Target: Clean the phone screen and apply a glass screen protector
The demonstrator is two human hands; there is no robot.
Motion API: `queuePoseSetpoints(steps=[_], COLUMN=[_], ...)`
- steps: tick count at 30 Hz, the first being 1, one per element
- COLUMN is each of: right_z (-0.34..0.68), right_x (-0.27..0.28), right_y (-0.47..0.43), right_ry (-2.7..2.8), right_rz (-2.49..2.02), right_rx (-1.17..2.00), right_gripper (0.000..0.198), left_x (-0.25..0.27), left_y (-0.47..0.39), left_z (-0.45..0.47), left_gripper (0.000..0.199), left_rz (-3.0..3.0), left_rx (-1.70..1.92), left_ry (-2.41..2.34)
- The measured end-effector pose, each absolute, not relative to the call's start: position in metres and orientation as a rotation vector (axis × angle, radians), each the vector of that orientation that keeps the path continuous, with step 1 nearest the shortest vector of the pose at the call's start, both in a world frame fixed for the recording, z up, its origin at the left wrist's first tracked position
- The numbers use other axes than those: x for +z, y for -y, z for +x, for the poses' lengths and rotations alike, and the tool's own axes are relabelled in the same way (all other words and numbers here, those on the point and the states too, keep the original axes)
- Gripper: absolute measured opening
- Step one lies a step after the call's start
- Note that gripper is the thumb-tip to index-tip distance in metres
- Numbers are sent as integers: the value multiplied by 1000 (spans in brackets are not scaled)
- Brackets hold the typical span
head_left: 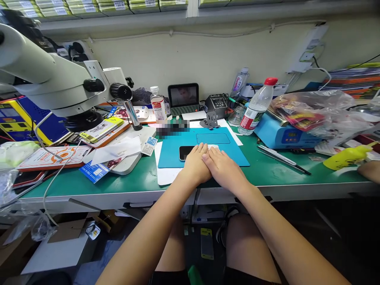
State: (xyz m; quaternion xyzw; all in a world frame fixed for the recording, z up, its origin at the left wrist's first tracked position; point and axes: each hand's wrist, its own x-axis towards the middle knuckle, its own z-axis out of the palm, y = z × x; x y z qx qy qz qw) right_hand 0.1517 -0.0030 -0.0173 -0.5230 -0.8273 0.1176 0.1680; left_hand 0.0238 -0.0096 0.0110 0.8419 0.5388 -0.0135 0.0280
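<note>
A green workbench point(282, 174) runs along a pale wall point(204, 55). At its left, a microscope point(59, 87) hangs above clutter. On the central blue mat point(237, 156) lies a dark phone point(184, 153), long axis running left to right, exposed end pointing left; its top end can't be told. The left hand point(198, 163), unclenched, covers the rest; the right hand point(224, 166), fingers likewise outstretched, touches the left. Beyond stands a red-capped bottle point(255, 111).
</note>
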Motion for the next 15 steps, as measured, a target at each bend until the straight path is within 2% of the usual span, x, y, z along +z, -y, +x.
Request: queuePoseSetpoints(steps=[9,15], right_z=[137,94], right_x=[-25,-19], right_y=[44,42], right_ry=[2355,2375], right_rz=[-1498,-1447], right_rx=[251,287], right_gripper=[96,90], left_x=[1,3], left_y=[50,54], left_z=[5,-34], left_gripper=[63,60], left_rz=[2648,2600], left_rx=[2,-4], left_ry=[-1676,-1807])
